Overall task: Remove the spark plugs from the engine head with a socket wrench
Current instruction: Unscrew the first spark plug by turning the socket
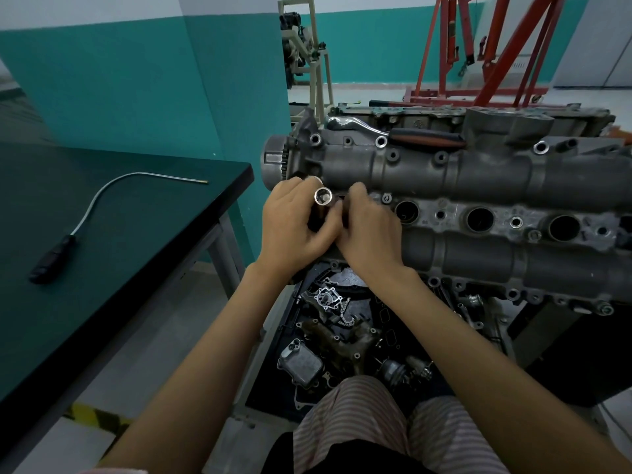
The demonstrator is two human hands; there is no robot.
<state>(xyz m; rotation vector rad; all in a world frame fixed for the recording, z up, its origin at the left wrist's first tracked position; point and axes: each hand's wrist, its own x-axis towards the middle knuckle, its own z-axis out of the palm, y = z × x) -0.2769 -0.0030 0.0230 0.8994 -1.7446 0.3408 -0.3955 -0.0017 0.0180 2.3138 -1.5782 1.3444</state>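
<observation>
The grey engine head [478,172] stretches across the right half of the view, with three open spark plug wells [480,219] in a row along its middle. My left hand [294,227] grips a silver socket [323,196] whose open end points up towards me. My right hand [369,230] touches the same piece from the right, its fingers curled against something dark beside the socket. Both hands are at the head's left end, over where a further well would be, which they hide. A ratchet wrench [393,131] with a dark red-brown handle lies on top of the head at the back.
A dark green workbench [102,234] at left holds a flexible pick-up tool [102,200] with a black handle. Below the engine, a black tray [376,313] holds loose engine parts, a chain and gaskets. A red engine hoist [485,46] stands behind.
</observation>
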